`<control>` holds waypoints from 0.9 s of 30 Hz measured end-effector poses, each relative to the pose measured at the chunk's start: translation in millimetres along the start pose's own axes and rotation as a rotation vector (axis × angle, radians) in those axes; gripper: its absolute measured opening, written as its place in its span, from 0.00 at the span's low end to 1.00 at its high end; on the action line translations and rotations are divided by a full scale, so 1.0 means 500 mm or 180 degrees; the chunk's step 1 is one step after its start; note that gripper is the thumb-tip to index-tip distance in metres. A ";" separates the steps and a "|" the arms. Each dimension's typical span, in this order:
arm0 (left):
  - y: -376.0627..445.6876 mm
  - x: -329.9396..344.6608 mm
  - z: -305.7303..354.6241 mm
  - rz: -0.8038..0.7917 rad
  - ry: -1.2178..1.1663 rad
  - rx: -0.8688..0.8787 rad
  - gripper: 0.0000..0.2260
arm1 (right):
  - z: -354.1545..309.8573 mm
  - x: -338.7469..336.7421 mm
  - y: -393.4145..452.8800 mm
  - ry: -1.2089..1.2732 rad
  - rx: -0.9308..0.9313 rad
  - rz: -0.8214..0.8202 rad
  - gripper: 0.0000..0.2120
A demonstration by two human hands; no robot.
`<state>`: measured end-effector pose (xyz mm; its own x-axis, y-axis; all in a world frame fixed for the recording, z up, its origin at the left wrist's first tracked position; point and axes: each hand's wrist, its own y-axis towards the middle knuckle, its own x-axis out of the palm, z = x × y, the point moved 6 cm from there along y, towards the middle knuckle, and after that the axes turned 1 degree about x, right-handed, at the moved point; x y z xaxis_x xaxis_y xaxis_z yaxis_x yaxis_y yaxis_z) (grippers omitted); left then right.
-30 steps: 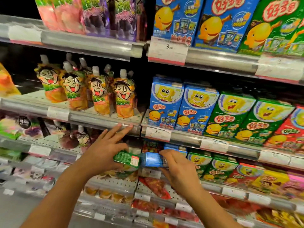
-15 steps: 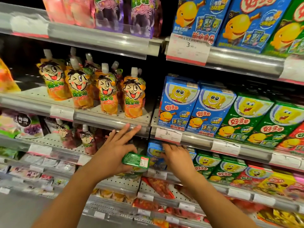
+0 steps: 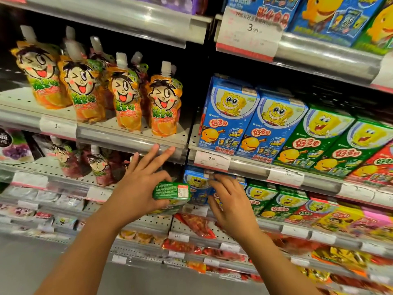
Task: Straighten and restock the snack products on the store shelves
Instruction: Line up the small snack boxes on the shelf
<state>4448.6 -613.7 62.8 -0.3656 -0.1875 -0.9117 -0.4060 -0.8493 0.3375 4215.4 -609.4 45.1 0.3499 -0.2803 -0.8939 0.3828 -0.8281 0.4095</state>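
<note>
My left hand (image 3: 138, 186) holds a small green snack box (image 3: 171, 190) in front of the lower shelf, thumb under it and fingers stretched up toward the shelf rail above. My right hand (image 3: 230, 202) is just right of it, fingers curled over the top of a blue snack box (image 3: 196, 188) that stands at the left end of the lower box row, thumb on its front. Green boxes (image 3: 260, 196) of the same snack stand to the right on that shelf. The hand hides part of the blue box.
On the shelf above stand larger blue boxes (image 3: 229, 118) and green boxes (image 3: 319, 137), with orange drink pouches (image 3: 163, 105) to the left. Price tags (image 3: 211, 159) line the shelf rails. Red snack bags (image 3: 197, 225) lie on the shelves below.
The camera has moved closer to the shelves. My right hand carried the blue box from mid-air to the lower shelf and stood it upright there. My left hand kept the green box.
</note>
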 end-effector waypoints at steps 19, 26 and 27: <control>-0.034 0.116 0.109 0.1212 -0.2430 -0.1629 0.18 | 0.126 -0.073 -0.208 0.1933 0.1566 0.0050 0.21; 0.005 0.239 0.064 0.0720 -0.2395 -0.2645 0.24 | 0.200 -0.134 -0.260 0.1842 0.1812 0.0296 0.23; 0.012 0.250 0.070 0.0663 -0.2395 -0.2649 0.24 | 0.209 -0.141 -0.267 0.1854 0.1829 0.0326 0.23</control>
<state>4371.2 -625.1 -41.1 -0.8840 -0.2581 -0.3898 0.3002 -0.9526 -0.0500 4050.6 -530.0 34.3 0.8071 -0.2022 -0.5546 -0.1171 -0.9757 0.1853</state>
